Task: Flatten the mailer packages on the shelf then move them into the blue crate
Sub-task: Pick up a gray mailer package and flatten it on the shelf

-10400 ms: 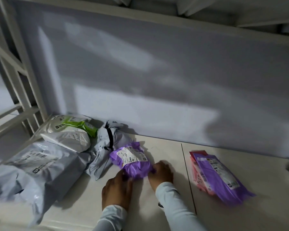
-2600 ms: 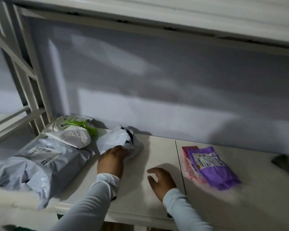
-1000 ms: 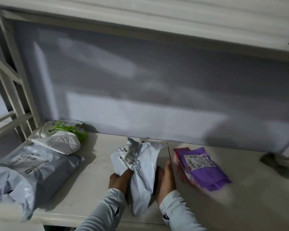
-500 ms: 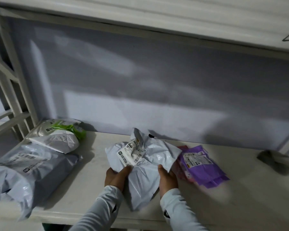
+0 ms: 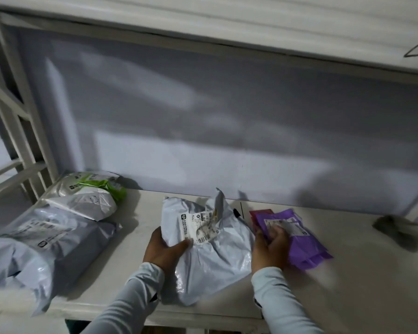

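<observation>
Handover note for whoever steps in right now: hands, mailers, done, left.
Left hand: grips the left edge of the grey mailer, thumb on its label.
Right hand: fingers rest on the purple mailer; whether it has a grip there is unclear.
Grey mailer lies mid-shelf, still crumpled. The purple mailer tops a flat stack over a red mailer to its right.
At the left end of the shelf: large grey mailer, white mailer, green and white mailer, all untouched.
Done: right stack looks flat.
Left: flatten the rest, then move everything to the blue crate, which is out of view.
</observation>
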The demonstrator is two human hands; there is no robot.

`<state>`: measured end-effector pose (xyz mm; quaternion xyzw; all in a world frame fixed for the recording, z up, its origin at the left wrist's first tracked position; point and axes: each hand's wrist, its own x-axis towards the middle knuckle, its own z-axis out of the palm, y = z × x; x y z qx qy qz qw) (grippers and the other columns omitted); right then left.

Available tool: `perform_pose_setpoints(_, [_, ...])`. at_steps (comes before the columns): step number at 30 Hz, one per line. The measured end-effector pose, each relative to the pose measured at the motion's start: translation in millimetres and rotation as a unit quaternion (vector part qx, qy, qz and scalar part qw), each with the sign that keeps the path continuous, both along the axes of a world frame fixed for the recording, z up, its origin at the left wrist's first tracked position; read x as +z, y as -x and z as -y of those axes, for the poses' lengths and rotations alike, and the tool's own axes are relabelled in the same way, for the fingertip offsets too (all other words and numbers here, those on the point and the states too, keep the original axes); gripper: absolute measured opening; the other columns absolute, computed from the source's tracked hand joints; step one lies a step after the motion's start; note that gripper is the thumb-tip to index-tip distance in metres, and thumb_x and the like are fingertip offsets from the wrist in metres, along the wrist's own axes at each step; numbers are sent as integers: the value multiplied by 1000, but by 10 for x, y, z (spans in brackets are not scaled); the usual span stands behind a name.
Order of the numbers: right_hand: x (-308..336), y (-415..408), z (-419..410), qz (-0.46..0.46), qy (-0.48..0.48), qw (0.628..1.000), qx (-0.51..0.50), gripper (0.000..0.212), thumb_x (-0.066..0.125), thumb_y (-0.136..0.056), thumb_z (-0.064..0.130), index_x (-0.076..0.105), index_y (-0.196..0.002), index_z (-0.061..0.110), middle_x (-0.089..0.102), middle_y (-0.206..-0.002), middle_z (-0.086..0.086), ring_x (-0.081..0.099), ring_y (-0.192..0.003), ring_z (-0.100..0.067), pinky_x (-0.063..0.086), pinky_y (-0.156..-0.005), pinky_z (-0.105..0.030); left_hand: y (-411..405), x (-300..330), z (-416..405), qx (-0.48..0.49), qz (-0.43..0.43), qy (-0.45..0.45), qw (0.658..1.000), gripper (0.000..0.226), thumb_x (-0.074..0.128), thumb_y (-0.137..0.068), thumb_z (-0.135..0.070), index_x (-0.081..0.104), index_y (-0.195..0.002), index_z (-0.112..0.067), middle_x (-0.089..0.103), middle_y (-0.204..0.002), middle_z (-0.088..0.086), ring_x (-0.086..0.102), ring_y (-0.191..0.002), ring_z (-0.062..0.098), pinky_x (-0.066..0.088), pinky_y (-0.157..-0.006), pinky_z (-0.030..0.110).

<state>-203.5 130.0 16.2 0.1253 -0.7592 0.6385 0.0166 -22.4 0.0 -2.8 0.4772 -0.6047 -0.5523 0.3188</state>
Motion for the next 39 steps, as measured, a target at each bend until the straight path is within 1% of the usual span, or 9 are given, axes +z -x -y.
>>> perform_pose_setpoints(3, [125,121,17,19,-204,963,173,19,57,-91,30,60,-101,15,65,-106,-11,59,-95,-26,43,-86,-31,-22,-21,93,-61,16,-6,998,77,88,-52,-44,56,-116,-18,69,-107,-3,66,-94,17,53,-88,37])
perform_pose_setpoints(6, [86,221,86,109,-281,911,280,56,49,-90,54,46,-135,20,51,-136,-7,49,-124,-28,35,-105,-34,-33,4,87,-136,39,8,990,63,89,-59,-31,56,-112,-22,69,-105,-5,65,-92,9,52,-78,23])
perform_pose_setpoints(9, [-63,230,113,82,-262,932,237,59,51,-85,58,49,-132,24,56,-135,-6,53,-121,-29,38,-107,-41,-32,37,51,-150,32,11,988,39,82,-71,-20,60,-104,-20,71,-98,-6,67,-90,12,50,-72,20])
perform_pose_setpoints(15, [-204,247,64,57,-178,966,179,27,57,-92,35,66,-77,14,55,-56,-1,51,-62,-22,46,-72,-35,-76,-26,106,-70,88,9,994,37,54,-88,-52,64,-92,-16,68,-94,9,61,-85,22,41,-78,26])
perform_pose_setpoints(24, [-281,-19,22,-27,-111,993,38,61,38,-85,52,71,-98,3,68,-103,-25,63,-97,-37,46,-88,-35,30,-43,75,43,63,-36,996,43,53,-92,-43,63,-100,-1,64,-99,18,59,-92,29,36,-78,28])
perform_pose_setpoints(27, [-183,1,-31,-17,-114,993,40,39,47,-98,30,67,-108,-2,64,-117,-25,58,-110,-39,42,-93,-34,-15,-16,52,2,28,-57,998,44,58,-87,-50,63,-88,-7,67,-92,11,63,-88,29,44,-82,31])
perform_pose_setpoints(31, [-29,178,-34,-30,-128,989,74,34,44,-99,23,65,-102,-4,64,-110,-27,60,-102,-39,41,-82,-32,-47,-116,24,-44,-79,-145,985,60,69,-73,-56,65,-102,-4,73,-94,17,68,-92,38,52,-90,51])
perform_pose_setpoints(34, [92,220,38,-60,-139,984,97,32,44,-99,24,65,-97,-1,66,-104,-25,61,-96,-36,34,-73,-26,7,11,-86,-23,-192,-246,950,44,62,-81,-39,65,-108,-4,72,-100,18,65,-99,39,46,-98,49])
perform_pose_setpoints(39, [239,186,128,-146,-155,970,117,28,47,-98,22,62,-86,1,67,-90,-21,61,-83,-34,28,-65,-23,45,97,-90,59,-208,-202,955,53,65,-73,-64,72,-93,-16,75,-86,4,69,-86,27,48,-93,39])
